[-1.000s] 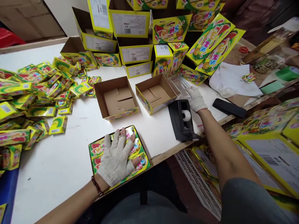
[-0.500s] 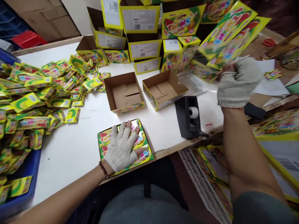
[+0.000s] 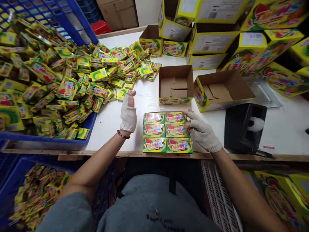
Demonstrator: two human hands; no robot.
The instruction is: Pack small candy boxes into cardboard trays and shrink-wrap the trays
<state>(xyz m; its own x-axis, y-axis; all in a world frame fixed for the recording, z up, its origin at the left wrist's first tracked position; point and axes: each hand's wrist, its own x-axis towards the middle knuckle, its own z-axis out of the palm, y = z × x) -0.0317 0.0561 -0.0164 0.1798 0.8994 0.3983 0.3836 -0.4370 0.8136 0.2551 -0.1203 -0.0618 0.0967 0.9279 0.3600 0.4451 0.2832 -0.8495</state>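
Observation:
A carton filled with small yellow-green packs sits at the table's front edge, packs in two columns, printed faces up. My right hand, in a pale fingerless glove, is at the carton's right side. Its fingers are extended over the right-hand packs, seemingly touching them, with nothing gripped. Left of the carton and apart from it, my left hand is seen edge-on above the white table, gloved likewise. Its fingers point forward, nothing visible in them. Near its fingertips lies a loose pack at the pile's edge.
Loose packs spill from a tipped blue crate at left. Two open cartons stand beyond the filled one. A black tape dispenser is at right. Stacked cartons line the back. Another blue crate sits below.
My right hand has come from the printed cartons at right to the filled carton. My left hand has lifted off the packs and moved left. The view has swung left.

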